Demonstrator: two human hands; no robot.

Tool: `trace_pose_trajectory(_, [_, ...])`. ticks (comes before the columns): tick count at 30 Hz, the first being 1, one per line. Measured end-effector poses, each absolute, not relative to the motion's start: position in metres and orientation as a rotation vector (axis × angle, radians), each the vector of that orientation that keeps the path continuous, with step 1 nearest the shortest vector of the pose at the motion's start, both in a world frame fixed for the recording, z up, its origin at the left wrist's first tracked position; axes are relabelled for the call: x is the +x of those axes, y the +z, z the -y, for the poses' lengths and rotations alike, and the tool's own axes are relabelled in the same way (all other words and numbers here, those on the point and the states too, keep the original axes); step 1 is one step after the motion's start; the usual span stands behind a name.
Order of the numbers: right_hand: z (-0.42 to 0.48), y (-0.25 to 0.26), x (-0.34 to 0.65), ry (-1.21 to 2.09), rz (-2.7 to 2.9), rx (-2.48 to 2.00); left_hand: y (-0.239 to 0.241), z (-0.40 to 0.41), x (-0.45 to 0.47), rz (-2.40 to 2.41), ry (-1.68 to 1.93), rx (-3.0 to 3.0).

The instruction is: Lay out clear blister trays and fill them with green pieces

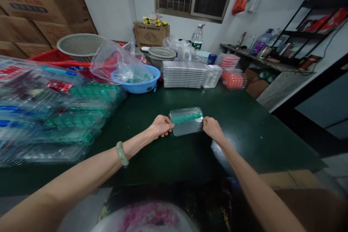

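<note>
A clear plastic clamshell pack (187,123) lies flat on the dark green table (244,123) in front of me, with a row of small green pieces along its far edge. My left hand (161,126) grips the pack's left edge. My right hand (212,129) grips its right edge. Both hands rest low on the tabletop. A green bangle sits on my left wrist.
A large pile of filled clear packs (54,116) covers the left of the table. Behind it are a blue bowl (141,85) with a plastic bag, a stack of empty clear trays (185,74), baskets (80,45), a water bottle (197,40) and cardboard boxes.
</note>
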State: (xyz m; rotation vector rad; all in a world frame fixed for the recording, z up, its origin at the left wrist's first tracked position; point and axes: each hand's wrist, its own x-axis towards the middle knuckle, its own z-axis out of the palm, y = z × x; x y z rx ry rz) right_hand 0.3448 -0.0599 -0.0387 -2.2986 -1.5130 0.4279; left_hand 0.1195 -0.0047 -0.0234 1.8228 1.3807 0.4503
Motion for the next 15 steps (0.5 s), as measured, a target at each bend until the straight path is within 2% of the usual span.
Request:
trace_pose_trajectory(3, [0.063,-0.041,0.342,0.382,1.552,-2.391,-0.01,0.004,0.118,-1.426,0.58,2.006])
trace_pose_trajectory(6, [0.064,-0.039,0.338,0.345,1.583,-2.47,0.002,0.005,0.135,-1.199,0.634,2.52])
trace_pose_trajectory(9, [0.063,-0.034,0.335,0.304,1.623,-2.514,0.002,0.001,0.161,-0.901,0.318,2.906])
trace_pose_trajectory(12, [0.062,-0.031,0.333,0.27,1.667,-2.529,-0.003,-0.013,0.179,-0.867,0.002,2.957])
trace_pose_trajectory(15, [0.061,-0.031,0.333,0.26,1.703,-2.537,-0.005,-0.029,0.183,-0.868,-0.123,2.924])
